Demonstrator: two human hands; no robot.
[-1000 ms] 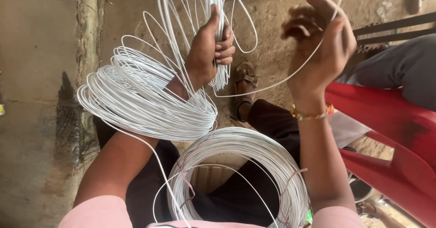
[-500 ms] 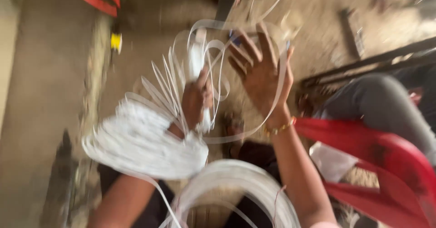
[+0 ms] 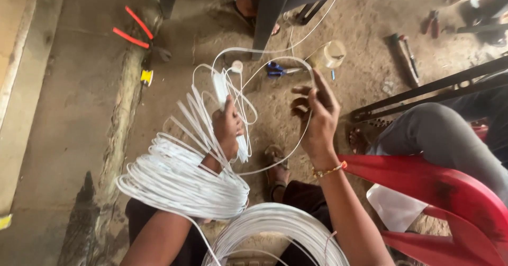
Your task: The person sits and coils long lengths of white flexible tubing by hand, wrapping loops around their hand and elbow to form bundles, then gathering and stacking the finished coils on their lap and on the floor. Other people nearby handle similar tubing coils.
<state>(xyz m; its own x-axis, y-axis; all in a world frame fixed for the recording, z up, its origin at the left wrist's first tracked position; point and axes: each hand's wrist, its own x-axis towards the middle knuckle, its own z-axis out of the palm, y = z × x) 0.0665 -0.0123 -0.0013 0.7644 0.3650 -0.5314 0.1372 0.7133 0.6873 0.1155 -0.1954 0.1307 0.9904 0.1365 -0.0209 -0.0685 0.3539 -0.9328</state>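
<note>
White wire is held up between two hands above two coils.

A bunch of wire loops (image 3: 225,94) is clamped in the left hand (image 3: 227,128); its forearm is passed through one coil (image 3: 180,184). The right hand (image 3: 317,115) is raised, fingers apart, one strand hooked. A second coil (image 3: 280,229) lies on the lap.

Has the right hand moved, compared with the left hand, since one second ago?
Cannot tell. The camera itself tilted; the right hand lies beside the left hand much as before.

No packages, labels, signs or screens visible.
</note>
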